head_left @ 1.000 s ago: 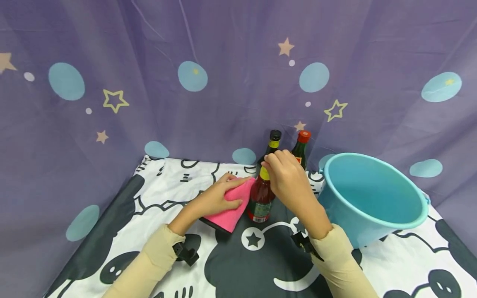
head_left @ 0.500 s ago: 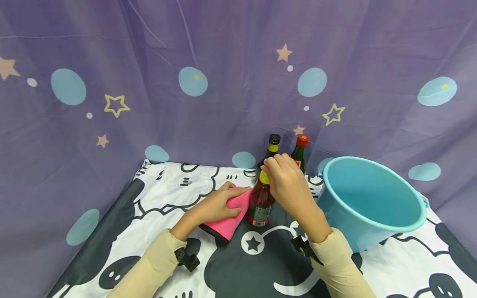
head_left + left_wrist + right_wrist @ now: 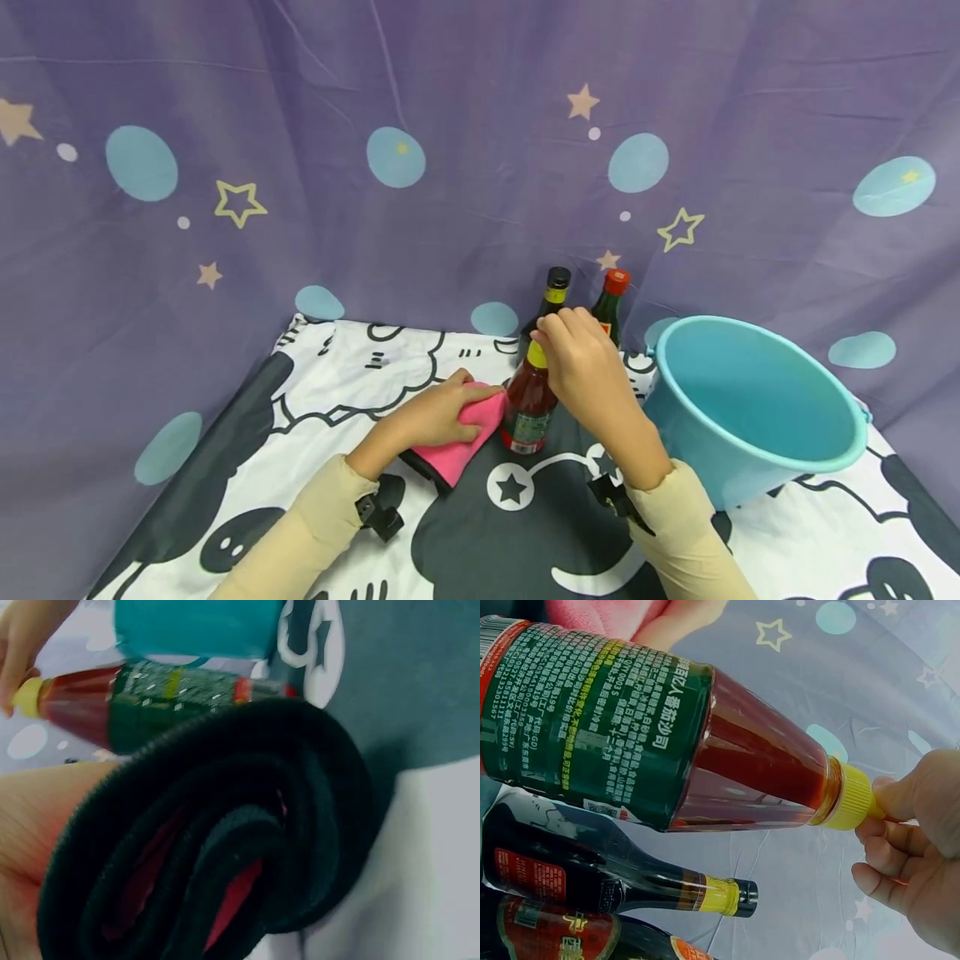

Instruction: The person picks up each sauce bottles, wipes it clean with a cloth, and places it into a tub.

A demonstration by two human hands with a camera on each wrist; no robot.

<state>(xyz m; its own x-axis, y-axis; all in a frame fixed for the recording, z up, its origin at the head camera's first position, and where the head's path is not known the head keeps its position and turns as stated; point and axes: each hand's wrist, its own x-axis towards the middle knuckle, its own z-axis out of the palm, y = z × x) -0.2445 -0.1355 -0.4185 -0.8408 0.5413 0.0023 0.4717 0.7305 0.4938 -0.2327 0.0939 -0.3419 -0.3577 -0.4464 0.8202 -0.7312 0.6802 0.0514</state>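
Observation:
A ketchup bottle (image 3: 529,408) with red sauce and a green label stands upright on the patterned cloth. My right hand (image 3: 588,358) pinches the top of its yellow cap (image 3: 851,799) between thumb and fingertips. Folded in my left hand (image 3: 431,414) is a pink cloth (image 3: 471,435) with a dark edge, its upper end right at the bottle's left side. The left wrist view shows this cloth's dark edging (image 3: 345,787) in rolled layers, overlapping the lower label.
Behind the ketchup bottle stand a dark bottle with a black cap (image 3: 558,278) and a green one with a red cap (image 3: 617,282). A light blue bucket (image 3: 697,450) is to the right of my right hand. A purple curtain (image 3: 450,233) hangs at the back.
My left hand has slid the pink cloth a little way down along the ketchup bottle's left side. My right hand has stayed on the cap.

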